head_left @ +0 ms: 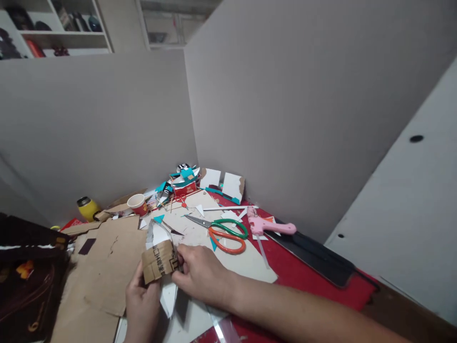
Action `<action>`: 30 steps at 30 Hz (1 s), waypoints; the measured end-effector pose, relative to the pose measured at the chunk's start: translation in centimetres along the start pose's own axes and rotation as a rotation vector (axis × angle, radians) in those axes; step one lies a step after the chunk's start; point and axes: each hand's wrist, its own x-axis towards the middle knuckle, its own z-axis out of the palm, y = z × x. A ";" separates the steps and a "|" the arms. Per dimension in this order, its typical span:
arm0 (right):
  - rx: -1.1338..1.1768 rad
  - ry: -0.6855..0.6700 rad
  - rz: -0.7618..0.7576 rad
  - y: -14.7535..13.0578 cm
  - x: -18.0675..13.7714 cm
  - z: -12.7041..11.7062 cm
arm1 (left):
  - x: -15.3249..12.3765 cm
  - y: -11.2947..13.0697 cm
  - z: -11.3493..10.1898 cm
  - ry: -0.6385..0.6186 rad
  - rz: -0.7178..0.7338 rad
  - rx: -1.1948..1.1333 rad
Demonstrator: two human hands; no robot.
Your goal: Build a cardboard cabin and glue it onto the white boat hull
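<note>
Head view: left hand (143, 296) and right hand (202, 275) gripping cardboard (157, 263), already curved across white card (168, 300), whether fixed cannot be told; scissors (210, 225) and glue gun (273, 226) lying unheld.

Scissors (211, 226) beyond person's right hand (200, 272); glue gun (264, 226) beyond, rightward; cardboard sheet (112, 259) left of left hand (143, 297); cup (139, 207) beyond that hand
</note>
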 end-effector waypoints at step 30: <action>0.067 -0.089 0.097 2.3 0.0 1.9 | -0.5 -2.0 0.2 0.010 0.197 0.170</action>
